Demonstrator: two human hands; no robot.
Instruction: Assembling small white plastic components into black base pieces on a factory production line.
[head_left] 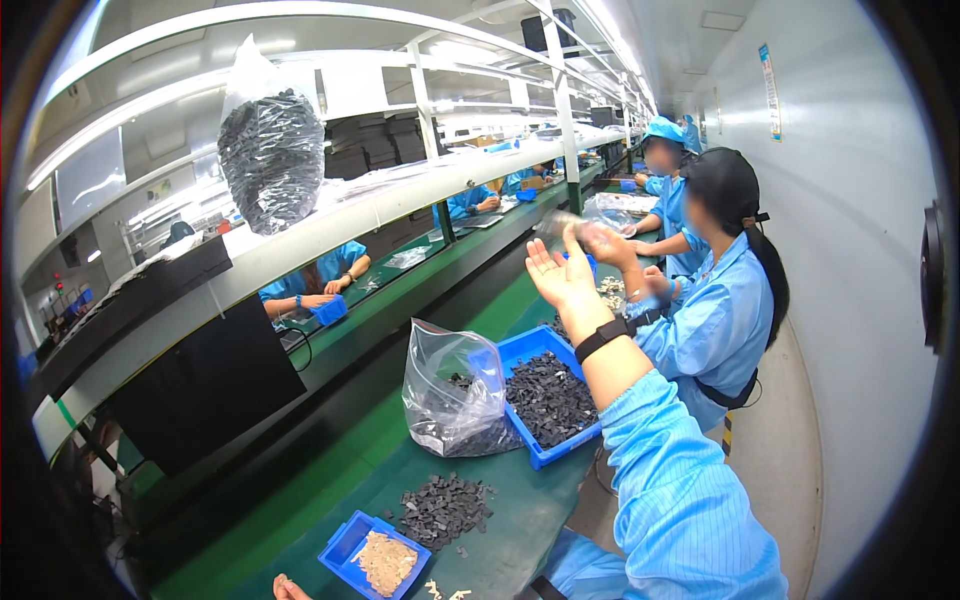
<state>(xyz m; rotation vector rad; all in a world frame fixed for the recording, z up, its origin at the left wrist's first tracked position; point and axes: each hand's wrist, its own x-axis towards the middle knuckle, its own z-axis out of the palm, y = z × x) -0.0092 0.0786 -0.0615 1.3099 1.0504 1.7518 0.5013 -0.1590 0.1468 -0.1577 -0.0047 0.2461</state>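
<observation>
Lifting an open, empty right hand above the blue tray of dark parts, with the left hand barely visible, sorting looks unfinished: a loose pile remains on the tabletop

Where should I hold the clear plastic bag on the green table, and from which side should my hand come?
Grip the clear plastic bag at its gathered top, coming from above. The top stands upright and loose, while the dark pieces weigh down the bottom. The blue tray stands close against its right side, so a sideways approach there looks crowded.
</observation>
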